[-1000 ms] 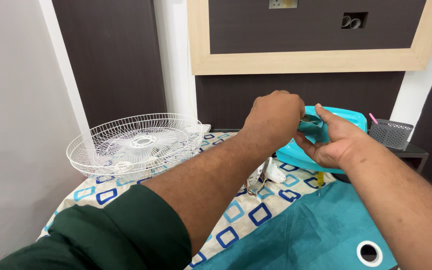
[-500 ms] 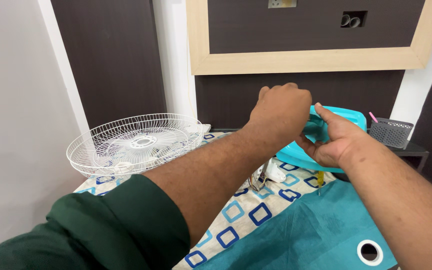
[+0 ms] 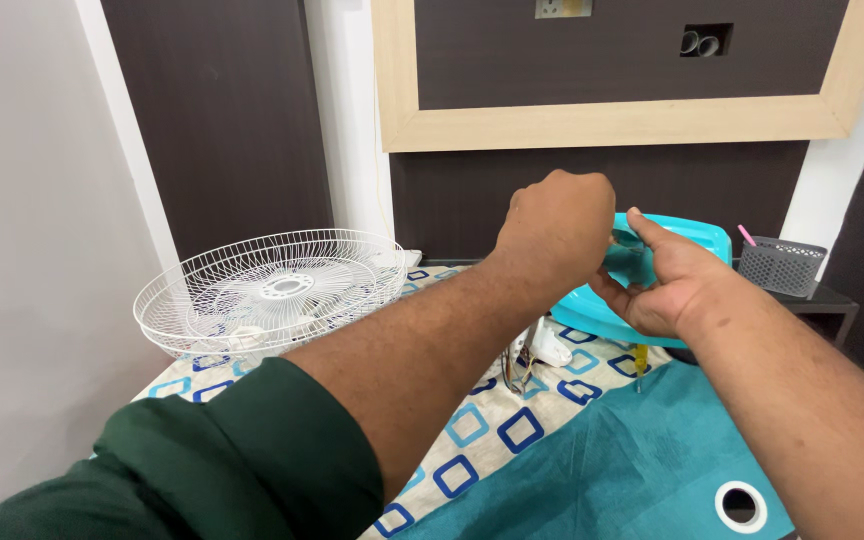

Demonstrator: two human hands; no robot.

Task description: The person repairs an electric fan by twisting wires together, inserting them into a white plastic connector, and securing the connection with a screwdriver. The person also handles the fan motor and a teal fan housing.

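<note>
Hands on glossy turquoise fan housing

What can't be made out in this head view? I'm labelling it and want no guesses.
- Left hand: fist hides its fingertips and whatever they pinch.
- Turquoise plastic part: middle covered by both hands; right hand grips it.
- White piece with wires: partly behind the left forearm.
- Grey mesh basket: contents too small.

surface: a bed or table covered by a cream cloth printed with blue squares
near right: a teal fabric sheet with a white-ringed eyelet lies over the cloth
far left: a white wire fan guard rests on the cloth
middle: a small white part with loose wires lies on the cloth
</note>
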